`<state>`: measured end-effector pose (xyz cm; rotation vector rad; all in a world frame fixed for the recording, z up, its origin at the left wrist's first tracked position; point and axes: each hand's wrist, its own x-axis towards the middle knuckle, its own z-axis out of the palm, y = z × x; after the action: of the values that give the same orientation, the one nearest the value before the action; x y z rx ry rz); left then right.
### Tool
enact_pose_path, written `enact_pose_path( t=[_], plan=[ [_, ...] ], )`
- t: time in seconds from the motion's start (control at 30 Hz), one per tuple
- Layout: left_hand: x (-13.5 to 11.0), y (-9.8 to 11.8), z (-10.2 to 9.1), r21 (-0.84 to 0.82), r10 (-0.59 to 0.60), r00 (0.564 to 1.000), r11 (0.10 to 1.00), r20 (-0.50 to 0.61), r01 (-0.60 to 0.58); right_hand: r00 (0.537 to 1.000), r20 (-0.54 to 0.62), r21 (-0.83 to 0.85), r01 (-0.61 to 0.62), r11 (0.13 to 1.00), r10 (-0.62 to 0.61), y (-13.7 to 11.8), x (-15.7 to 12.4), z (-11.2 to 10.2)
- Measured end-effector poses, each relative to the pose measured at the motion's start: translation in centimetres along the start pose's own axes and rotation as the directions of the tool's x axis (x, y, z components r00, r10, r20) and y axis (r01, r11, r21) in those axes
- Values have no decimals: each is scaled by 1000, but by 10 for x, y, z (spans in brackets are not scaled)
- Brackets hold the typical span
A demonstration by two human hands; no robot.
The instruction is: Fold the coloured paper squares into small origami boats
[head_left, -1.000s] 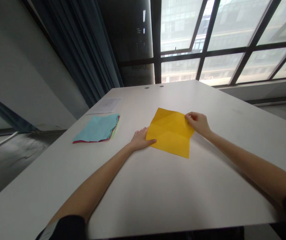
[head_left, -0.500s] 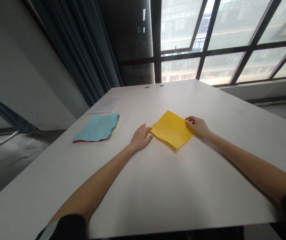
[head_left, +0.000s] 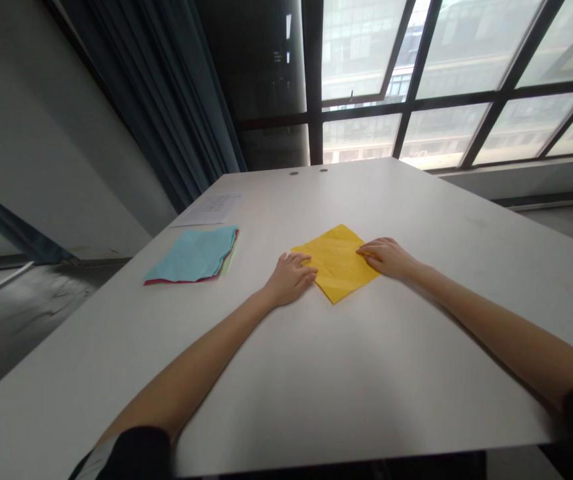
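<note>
A folded yellow sheet of paper point(head_left: 335, 261) lies flat on the white table point(head_left: 316, 373), a little beyond the middle. My left hand point(head_left: 290, 277) rests on its left corner with the fingers stretched out flat. My right hand point(head_left: 385, 257) lies on its right corner, fingers extended and pressing the paper down. Neither hand grips anything.
A stack of coloured sheets with a light blue one on top point(head_left: 193, 254) lies to the left. A white printed sheet point(head_left: 210, 209) sits beyond it near the table's left edge. Dark curtains and large windows stand behind the table.
The yellow sheet went from a larger open shape to a smaller folded one. Both hands moved inward onto it and now press it flat.
</note>
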<state>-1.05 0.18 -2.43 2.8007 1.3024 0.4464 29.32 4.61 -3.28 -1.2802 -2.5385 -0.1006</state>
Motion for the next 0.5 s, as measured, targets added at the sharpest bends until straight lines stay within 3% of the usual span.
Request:
enact_pose_path(
  t=[0.2,0.37,0.5],
  plan=[
    [3,-13,1,79,-176,984,981,-10,176,999,-54,18,-6,1000,7,-5,1,-4],
    [5,-24,-1,79,-230,972,969,-53,234,992,-57,106,122,987,-116,-12,2,-2],
    [6,-29,0,11,-240,965,970,-104,242,992,-64,170,117,978,-108,-17,2,-2]
  ],
)
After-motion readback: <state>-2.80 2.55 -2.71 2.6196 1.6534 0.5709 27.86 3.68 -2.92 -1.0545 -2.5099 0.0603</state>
